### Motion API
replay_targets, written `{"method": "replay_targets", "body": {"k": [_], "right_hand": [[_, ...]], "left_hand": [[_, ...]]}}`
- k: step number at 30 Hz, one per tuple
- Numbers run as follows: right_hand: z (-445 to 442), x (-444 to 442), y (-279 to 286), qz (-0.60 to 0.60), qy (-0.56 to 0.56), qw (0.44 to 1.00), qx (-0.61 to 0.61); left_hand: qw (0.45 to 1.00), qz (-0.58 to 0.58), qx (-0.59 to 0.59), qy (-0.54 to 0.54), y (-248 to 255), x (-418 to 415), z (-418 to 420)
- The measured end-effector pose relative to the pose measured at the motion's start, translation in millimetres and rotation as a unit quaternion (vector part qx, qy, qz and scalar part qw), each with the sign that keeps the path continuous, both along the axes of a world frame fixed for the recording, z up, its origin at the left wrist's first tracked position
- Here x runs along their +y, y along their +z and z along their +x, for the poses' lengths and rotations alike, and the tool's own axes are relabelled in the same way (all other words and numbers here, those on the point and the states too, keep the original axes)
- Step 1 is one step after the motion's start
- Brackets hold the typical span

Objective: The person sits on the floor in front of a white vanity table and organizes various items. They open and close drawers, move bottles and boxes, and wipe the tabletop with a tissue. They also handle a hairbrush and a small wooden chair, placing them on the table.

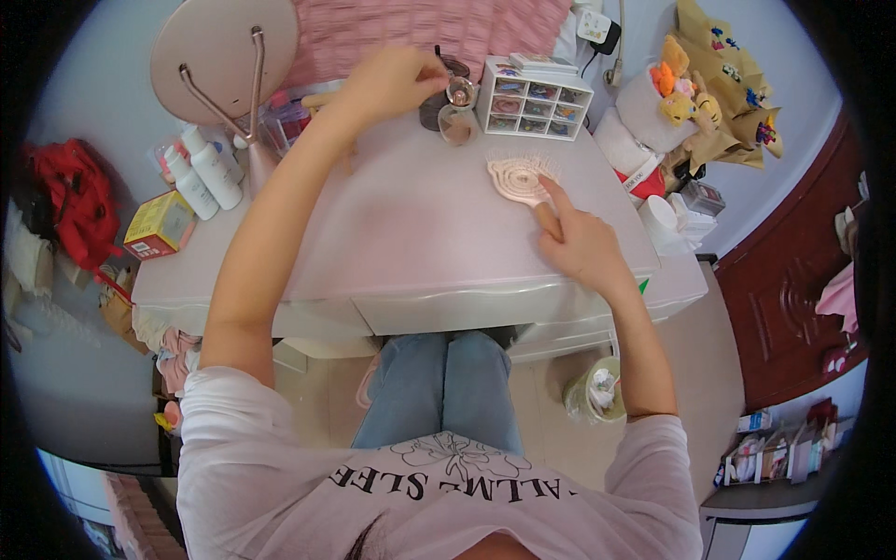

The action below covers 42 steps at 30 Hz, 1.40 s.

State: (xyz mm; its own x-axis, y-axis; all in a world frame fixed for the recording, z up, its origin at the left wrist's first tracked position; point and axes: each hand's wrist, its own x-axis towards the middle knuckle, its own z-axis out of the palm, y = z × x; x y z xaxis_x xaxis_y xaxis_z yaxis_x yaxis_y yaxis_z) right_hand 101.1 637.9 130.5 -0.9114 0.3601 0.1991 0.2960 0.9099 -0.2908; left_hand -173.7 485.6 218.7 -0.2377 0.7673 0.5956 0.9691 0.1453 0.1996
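My left hand (402, 84) is at the back of the white desk, its fingers bent at the top of a small round clear item (458, 92). Whether the fingers grip it cannot be told. Just below that item is a round clear-and-beige piece (458, 126), and behind it stands a dark translucent cup (432, 112). My right hand (581, 241) holds the handle of a pale pink hairbrush (521, 176), the index finger stretched along it to the brush head. The brush lies on the desktop with its bristles pointing away from me.
A white compartment box (535, 105) stands at the back right. At the left are a round mirror (224, 63) on a stand, white bottles (210, 168) and a yellow-red box (161, 222). Plush toys (679, 91) sit beyond the right edge. A waste bin (595, 392) is on the floor.
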Motion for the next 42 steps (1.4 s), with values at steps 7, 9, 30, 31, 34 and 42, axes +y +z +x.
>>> {"method": "replay_targets", "body": {"k": [7, 9, 30, 31, 34, 42], "right_hand": [[1, 67, -1, 0.068, -0.137, 0.988, -0.029], [-10, 74, -2, 0.132, -0.126, 0.982, 0.039], [-212, 52, -6, -0.150, 0.011, 0.974, 0.169], [-211, 53, -7, -0.097, 0.010, 0.979, 0.179], [-197, 36, -3, 0.010, -0.008, 0.979, 0.203], [-197, 52, -16, -0.006, -0.018, 0.987, 0.159]], "left_hand": [[0.984, -0.029, 0.029, 0.172, -20, -78, 8], [0.981, 0.066, 0.052, 0.175, -32, -88, -2], [0.954, 0.160, 0.090, 0.239, -95, -104, -30], [0.959, 0.128, 0.068, 0.244, -97, -103, -29], [0.966, 0.039, 0.010, 0.255, -99, -103, -24], [0.988, -0.039, 0.025, 0.146, -110, -82, -29]]}}
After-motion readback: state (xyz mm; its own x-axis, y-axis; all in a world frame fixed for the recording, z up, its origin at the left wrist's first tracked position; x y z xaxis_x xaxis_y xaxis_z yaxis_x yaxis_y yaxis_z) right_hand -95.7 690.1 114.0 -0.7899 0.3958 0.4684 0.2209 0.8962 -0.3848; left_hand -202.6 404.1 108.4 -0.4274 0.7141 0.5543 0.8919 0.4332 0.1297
